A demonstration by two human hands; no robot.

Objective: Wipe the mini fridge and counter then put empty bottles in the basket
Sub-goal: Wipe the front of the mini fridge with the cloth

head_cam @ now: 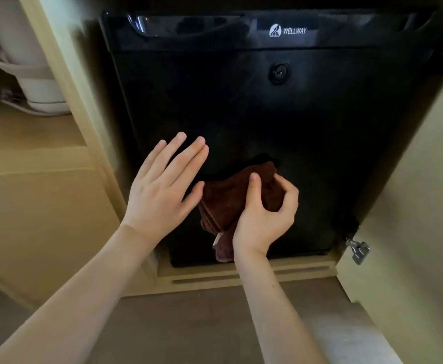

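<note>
Right hand clamps bunched brown cloth against the mini fridge door, left hand flat-fingered beside it; risk: dangling cloth tail below right hand drags, leaving streaks.

Fridge inside cabinet; cloth against door, kettle left

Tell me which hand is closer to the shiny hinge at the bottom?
Right. The right hand, gripping the cloth, is left of the hinge; the left hand is farther left.
</note>
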